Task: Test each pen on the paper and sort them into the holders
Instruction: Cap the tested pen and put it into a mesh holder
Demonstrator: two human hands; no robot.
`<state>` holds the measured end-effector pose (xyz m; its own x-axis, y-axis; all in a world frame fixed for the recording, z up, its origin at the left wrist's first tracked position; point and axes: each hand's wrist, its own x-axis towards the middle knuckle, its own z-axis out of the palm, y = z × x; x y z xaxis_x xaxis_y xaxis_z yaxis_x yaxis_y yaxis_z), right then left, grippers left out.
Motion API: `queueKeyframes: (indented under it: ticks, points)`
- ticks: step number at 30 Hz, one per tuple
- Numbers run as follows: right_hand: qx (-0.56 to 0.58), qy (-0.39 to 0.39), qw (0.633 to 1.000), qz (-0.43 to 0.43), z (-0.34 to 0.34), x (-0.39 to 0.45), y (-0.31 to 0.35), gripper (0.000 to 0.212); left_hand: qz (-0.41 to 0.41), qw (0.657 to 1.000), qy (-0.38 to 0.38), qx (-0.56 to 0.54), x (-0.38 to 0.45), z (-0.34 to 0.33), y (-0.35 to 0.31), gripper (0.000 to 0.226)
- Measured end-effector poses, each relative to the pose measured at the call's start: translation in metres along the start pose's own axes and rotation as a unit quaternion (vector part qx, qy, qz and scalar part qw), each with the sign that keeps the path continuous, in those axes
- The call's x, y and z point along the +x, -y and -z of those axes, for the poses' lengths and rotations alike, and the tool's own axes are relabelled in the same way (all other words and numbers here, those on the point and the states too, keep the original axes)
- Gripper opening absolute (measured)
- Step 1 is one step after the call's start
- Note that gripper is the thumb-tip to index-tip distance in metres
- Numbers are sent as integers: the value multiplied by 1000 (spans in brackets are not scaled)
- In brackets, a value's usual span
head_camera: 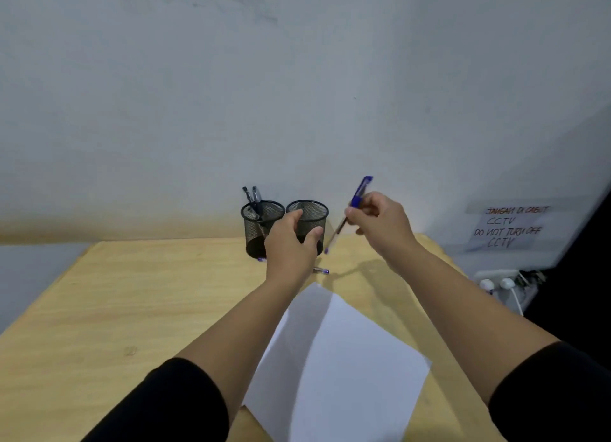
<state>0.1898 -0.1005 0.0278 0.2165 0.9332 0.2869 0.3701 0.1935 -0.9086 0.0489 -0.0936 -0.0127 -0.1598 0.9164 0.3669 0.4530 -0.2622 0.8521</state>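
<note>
1. This looks like a small office or back room with a plain desk corner, not a home kitchen or a workshop.
2. The pale wood-grain laminate worktop (pixel 99 309) stands pushed against a bare, scuffed white painted wall (pixel 297 94).
3. On the worktop's far edge stand two black wire-mesh pen holders (pixel 309 215), with a white sheet of paper (pixel 347 359) nearer than them: ordinary desk stationery.
4. Right of the holders, a handwritten taped paper notice (pixel 510 226) on the wall reads "DO NOT TURN OFF CCTV".
5. Below that notice sits a white power strip with white plugs (pixel 496 281).
</note>
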Motion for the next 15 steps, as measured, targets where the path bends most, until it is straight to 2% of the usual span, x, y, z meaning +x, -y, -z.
queueKeyframes:
  ticks: [3, 5, 7, 15]
  points:
    - [58, -72, 996, 4, 1, 30, 1, 32, -1, 999, -4, 44, 14, -22, 6, 54]
    - [78, -99, 992, 9, -1, 46, 0, 55, -5, 998, -9, 64, 22, -34, 12, 57]
    - [90, -117, 989, 11, -6, 60, -3, 65, -11, 996, -16, 82, 28, -43, 19, 60]
    - [39, -101, 994, -14, -37, 91, -35, 55, 16, 995, -43, 91, 45, -65, 41, 64]
